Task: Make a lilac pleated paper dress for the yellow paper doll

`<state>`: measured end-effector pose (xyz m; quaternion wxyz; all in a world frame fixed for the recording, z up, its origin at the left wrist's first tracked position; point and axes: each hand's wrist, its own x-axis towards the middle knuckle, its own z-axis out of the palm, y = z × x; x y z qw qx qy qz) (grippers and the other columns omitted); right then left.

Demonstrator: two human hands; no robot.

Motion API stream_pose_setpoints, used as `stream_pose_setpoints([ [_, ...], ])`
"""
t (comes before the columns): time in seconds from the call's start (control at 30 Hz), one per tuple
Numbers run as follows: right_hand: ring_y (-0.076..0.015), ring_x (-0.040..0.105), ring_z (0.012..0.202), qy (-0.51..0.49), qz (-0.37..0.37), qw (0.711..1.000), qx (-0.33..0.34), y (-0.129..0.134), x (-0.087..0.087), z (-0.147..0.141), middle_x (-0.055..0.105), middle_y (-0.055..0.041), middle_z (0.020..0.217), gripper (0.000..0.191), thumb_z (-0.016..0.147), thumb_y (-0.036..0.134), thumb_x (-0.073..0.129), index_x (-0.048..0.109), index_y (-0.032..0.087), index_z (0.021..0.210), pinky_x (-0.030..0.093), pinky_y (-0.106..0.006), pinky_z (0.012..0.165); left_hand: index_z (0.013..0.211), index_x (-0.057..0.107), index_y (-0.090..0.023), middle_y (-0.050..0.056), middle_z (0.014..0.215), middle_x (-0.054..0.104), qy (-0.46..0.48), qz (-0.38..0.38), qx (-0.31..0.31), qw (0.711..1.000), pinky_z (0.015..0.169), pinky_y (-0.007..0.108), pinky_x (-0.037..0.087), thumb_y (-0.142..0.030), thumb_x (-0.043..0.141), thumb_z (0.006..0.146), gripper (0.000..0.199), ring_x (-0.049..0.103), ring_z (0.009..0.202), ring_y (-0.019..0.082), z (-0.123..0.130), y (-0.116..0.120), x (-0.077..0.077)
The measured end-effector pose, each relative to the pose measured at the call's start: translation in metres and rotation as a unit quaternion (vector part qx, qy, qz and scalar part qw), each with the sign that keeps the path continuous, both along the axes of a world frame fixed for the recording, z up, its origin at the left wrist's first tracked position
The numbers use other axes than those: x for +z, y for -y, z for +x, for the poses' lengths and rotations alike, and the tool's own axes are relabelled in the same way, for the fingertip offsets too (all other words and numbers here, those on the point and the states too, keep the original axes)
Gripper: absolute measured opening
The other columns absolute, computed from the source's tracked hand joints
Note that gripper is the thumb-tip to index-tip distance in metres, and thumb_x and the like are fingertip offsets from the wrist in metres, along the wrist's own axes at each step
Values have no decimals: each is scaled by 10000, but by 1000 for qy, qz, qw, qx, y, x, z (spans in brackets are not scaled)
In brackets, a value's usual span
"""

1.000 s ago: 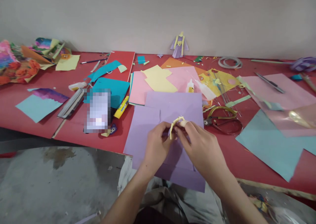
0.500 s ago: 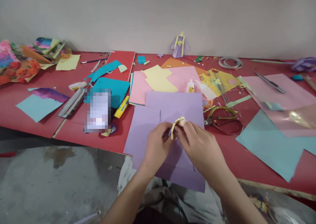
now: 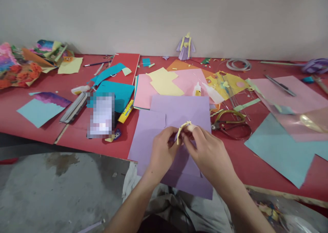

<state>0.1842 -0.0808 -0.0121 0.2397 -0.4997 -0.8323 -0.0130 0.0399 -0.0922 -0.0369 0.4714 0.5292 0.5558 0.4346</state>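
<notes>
Both hands meet over large purple paper sheets (image 3: 153, 123) at the table's front edge. Between my fingertips is a small piece with a curved pale yellow paper strip (image 3: 180, 130) and a bit of purple beside it. My left hand (image 3: 165, 147) is closed on its left side, thumb and fingers pinching. My right hand (image 3: 205, 142) pinches it from the right, with a pale wrapping on one fingertip. The fingers hide much of the piece. A purple and yellow paper figure (image 3: 185, 47) stands upright against the wall.
Yellow-handled scissors (image 3: 228, 118) lie right of the purple sheets, near a glue bottle (image 3: 197, 89). A yellow glue box (image 3: 125, 111), a phone-like blurred object (image 3: 102, 115) and a long stapler-like tool (image 3: 74, 107) are at left. A cutter (image 3: 279, 85) rests on pink paper.
My right fingers have shifted slightly around the small piece, and the yellow strip has tilted a little. The rest looks the same.
</notes>
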Motion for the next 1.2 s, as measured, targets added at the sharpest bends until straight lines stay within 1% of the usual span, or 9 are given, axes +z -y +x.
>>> stream_pose_setpoints([
  [0.17, -181, 654, 621, 5, 17, 1000, 5, -2, -2, 0, 686, -47, 733, 200, 1020, 235, 443, 574, 170, 883, 398, -277, 531, 999, 693, -186, 36, 934, 718, 0, -6, -1, 1000, 731, 242, 495, -245, 586, 903, 156, 644, 819, 153, 0, 0, 1],
  [0.27, -180, 668, 636, 0, 18, 1000, 0, -2, -3, -1, 703, -51, 756, 180, 1012, 228, 452, 581, 164, 903, 403, -276, 533, 1005, 693, -186, 37, 944, 717, -6, -6, -1, 1000, 742, 245, 493, -211, 591, 885, 160, 640, 827, 154, 0, 1, 1],
  [0.4, -177, 673, 627, -5, 19, 999, -33, 0, -2, -7, 700, -30, 725, 129, 976, 224, 491, 583, 174, 900, 397, -275, 530, 1014, 695, -186, 33, 952, 718, -6, -5, 1, 1000, 752, 245, 491, -177, 586, 869, 181, 637, 840, 156, 0, 1, 1],
  [0.5, -174, 657, 596, -6, 17, 998, -64, 2, 1, -13, 686, -15, 679, 102, 939, 213, 510, 585, 187, 873, 363, -279, 518, 1012, 698, -186, 30, 956, 721, -11, -6, 3, 1000, 737, 235, 485, -177, 587, 871, 180, 634, 842, 155, -1, 1, 1],
  [0.63, -165, 626, 570, -2, 22, 995, -94, 5, 5, -19, 664, -6, 634, 119, 910, 191, 505, 576, 204, 814, 312, -282, 506, 1013, 700, -183, 23, 933, 722, -20, 5, 6, 1000, 715, 225, 467, -194, 609, 874, 166, 625, 821, 151, -1, 1, 2],
  [0.8, -153, 605, 546, -5, 28, 994, -106, 6, 5, -20, 651, -5, 610, 169, 929, 203, 487, 581, 205, 789, 277, -280, 499, 990, 697, -178, 10, 934, 724, -11, 6, 8, 1000, 724, 212, 461, -179, 617, 873, 142, 625, 814, 135, -1, 2, 3],
  [1.0, -162, 639, 571, -22, 7, 996, -88, 8, 5, -15, 691, -17, 656, 165, 958, 267, 507, 604, 194, 846, 320, -266, 505, 995, 699, -179, 18, 938, 726, -2, -2, 7, 1000, 715, 215, 461, -221, 617, 898, 134, 625, 813, 139, 0, 3, 3],
  [1.2, -173, 659, 576, -26, -3, 992, -120, 8, 2, -16, 720, -16, 695, 124, 935, 263, 541, 609, 193, 857, 334, -263, 511, 987, 702, -171, 29, 942, 726, 1, -1, 4, 1000, 728, 223, 471, -177, 616, 876, 141, 635, 829, 148, -1, 3, 4],
])
